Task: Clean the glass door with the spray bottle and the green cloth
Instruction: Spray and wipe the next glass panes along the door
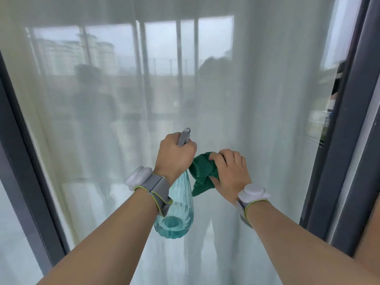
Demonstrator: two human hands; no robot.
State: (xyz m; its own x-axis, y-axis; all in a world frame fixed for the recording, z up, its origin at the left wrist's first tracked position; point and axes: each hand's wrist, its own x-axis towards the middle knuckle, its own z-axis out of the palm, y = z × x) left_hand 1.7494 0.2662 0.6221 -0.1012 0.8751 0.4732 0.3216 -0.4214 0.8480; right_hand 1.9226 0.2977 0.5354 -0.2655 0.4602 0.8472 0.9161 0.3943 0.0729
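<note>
In front of the glass door (257,89), both arms were raised toward the pane. The left hand (174,156) was wrapped around the neck of the spray bottle (177,212), its grey nozzle (184,136) pointing up at the glass; the teal body hung below the wrist with some liquid in the bottom. The right hand (230,171), just beside it, clutched the bunched green cloth (202,175), which touched the bottle's shoulder. Grey wrist bands (148,182) sat on both forearms. A sheer white curtain (277,48) hung behind the glass. Dark frame (337,140) at right.
</note>
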